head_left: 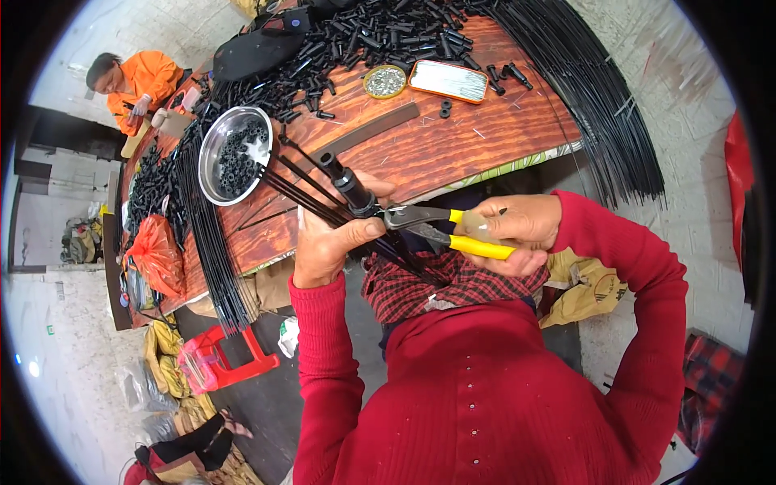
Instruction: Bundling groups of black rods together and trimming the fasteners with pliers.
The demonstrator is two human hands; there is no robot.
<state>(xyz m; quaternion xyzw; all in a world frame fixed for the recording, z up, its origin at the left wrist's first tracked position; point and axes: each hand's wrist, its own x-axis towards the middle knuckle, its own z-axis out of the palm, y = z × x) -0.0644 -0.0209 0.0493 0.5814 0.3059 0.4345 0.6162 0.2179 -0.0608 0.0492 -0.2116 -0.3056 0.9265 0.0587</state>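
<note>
My left hand [327, 246] is closed around several thin black rods [301, 194] and a black stepped tube fitting [349, 184], held over my lap near the table's front edge. The thumb presses beside the fitting's lower end. From the right, my right hand [517, 226] grips pliers with yellow handles [483, 246]. Their metal jaws meet the base of the fitting, next to my left thumb, where a thin shiny piece shows. Whether the jaws are fully closed on it is hard to make out. Below my left hand the rods run down toward the checked cloth [453, 283] on my lap.
On the wooden table [501, 129] stand a steel bowl [204, 166] of black rings, a round dish [385, 82] of small metal bits and a tray [449, 81] of pins. Black tubes pile behind; rod bundles [598, 105] overhang. A person in orange [153, 77] works far left. A red stool [234, 368] stands below.
</note>
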